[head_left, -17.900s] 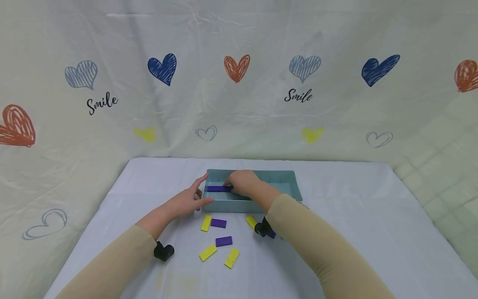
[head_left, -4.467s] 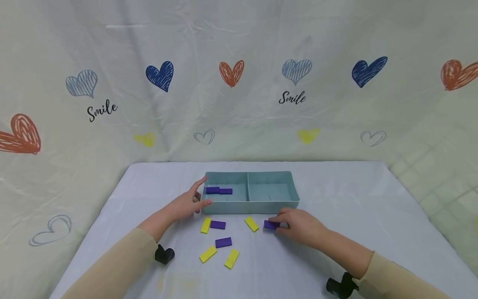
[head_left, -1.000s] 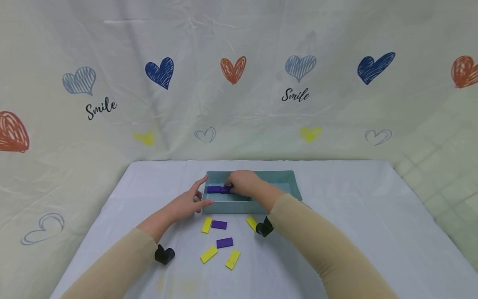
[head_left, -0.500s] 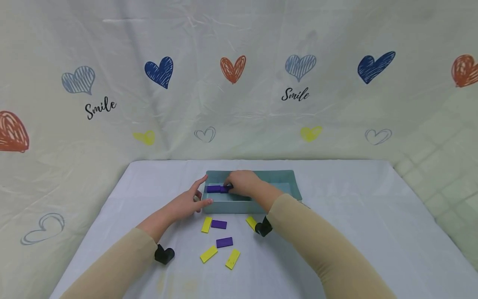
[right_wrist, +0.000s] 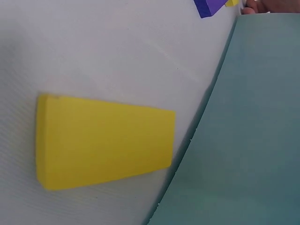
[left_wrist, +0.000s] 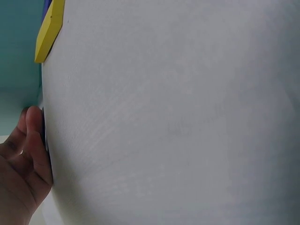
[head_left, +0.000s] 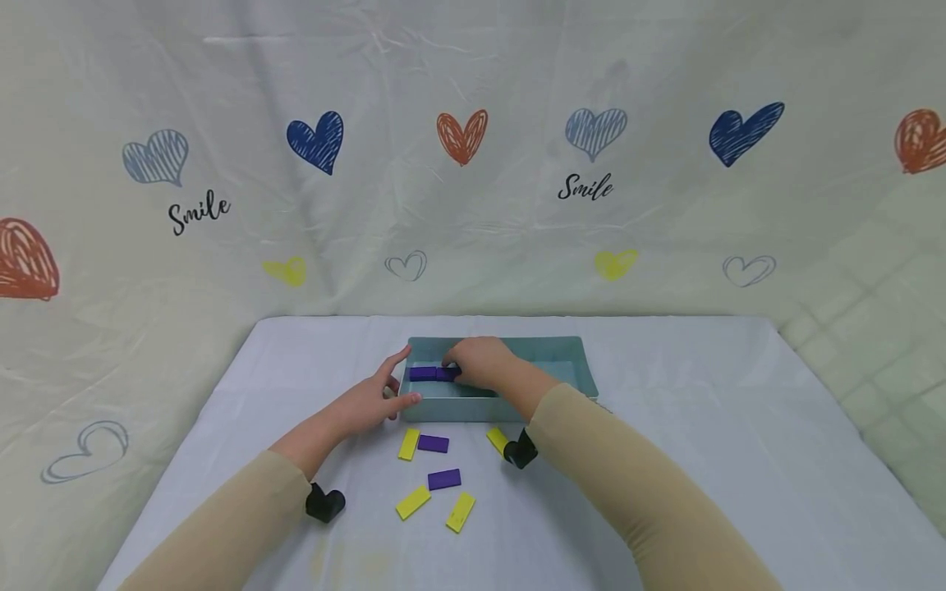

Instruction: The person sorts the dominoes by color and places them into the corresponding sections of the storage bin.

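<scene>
A teal two-compartment box point(head_left: 443, 410) stands near the back of the table in the head view. My left hand point(head_left: 364, 404) rests against its left end, index finger and thumb spread along the corner. In the left wrist view that hand point(left_wrist: 23, 164) touches the teal wall. My right hand point(head_left: 484, 362) reaches into the left compartment, its bent fingers at the right end of a row of purple blocks point(head_left: 423, 373). It appears to pinch a purple block, mostly hidden under the hand. The right wrist view does not show the right hand's fingers.
On the white cloth before the box lie a yellow block point(head_left: 409, 444) beside a purple block point(head_left: 433, 444), another purple block point(head_left: 444, 479), and yellow blocks point(head_left: 413, 502) point(head_left: 461, 513). A further yellow block point(right_wrist: 105, 140) lies near the box front, partly behind the right wrist camera point(head_left: 521, 451).
Since 4.5 seconds ago, my right hand has brought a purple block from the table into the left compartment. Over the last second its fingers shifted only slightly. My left hand stays put.
</scene>
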The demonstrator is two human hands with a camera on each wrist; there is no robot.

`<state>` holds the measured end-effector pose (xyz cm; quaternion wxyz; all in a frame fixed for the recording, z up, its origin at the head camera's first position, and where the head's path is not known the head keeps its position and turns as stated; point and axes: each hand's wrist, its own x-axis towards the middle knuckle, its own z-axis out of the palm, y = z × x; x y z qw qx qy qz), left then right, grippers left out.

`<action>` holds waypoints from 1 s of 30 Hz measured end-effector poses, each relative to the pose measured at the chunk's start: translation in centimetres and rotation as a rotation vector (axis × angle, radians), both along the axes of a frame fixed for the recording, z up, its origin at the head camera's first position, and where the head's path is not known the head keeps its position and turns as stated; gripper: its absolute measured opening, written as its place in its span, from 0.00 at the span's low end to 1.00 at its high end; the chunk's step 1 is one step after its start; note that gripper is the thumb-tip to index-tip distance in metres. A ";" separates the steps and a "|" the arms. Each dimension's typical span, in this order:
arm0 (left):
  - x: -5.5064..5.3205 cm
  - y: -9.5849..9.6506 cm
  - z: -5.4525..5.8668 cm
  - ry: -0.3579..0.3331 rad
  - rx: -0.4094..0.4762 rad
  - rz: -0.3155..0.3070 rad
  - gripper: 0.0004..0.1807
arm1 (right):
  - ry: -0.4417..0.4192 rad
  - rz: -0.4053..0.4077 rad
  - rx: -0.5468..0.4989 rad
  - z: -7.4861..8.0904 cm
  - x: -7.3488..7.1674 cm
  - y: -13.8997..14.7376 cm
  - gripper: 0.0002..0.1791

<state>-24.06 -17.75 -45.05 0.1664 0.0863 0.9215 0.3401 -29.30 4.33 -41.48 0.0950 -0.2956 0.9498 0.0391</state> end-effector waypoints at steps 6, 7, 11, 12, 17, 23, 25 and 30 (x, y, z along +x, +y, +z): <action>0.0 0.0 0.0 -0.004 -0.003 0.001 0.53 | 0.007 0.005 0.008 0.0 0.1 -0.1 0.19; 0.0 0.0 0.0 -0.006 -0.004 0.001 0.53 | 0.009 0.007 0.010 0.0 0.1 -0.1 0.19; -0.1 0.0 0.0 -0.007 -0.007 0.005 0.53 | 0.020 0.017 0.018 0.0 0.1 -0.1 0.19; -0.1 0.0 0.0 -0.007 -0.007 0.005 0.53 | 0.022 0.019 0.020 0.1 0.1 -0.1 0.18; 0.0 0.1 0.3 -0.011 -0.009 0.005 0.53 | 0.022 0.013 0.020 0.2 0.2 -0.1 0.18; 0.2 0.1 0.5 -0.012 -0.007 0.006 0.53 | 0.023 0.003 0.023 0.1 0.2 -0.2 0.18; 0.2 0.1 0.5 -0.011 -0.008 0.005 0.53 | 0.024 0.005 0.023 0.1 0.1 -0.2 0.18; 0.1 0.1 0.4 -0.014 -0.007 0.004 0.53 | 0.025 0.016 0.010 0.0 0.1 -0.1 0.19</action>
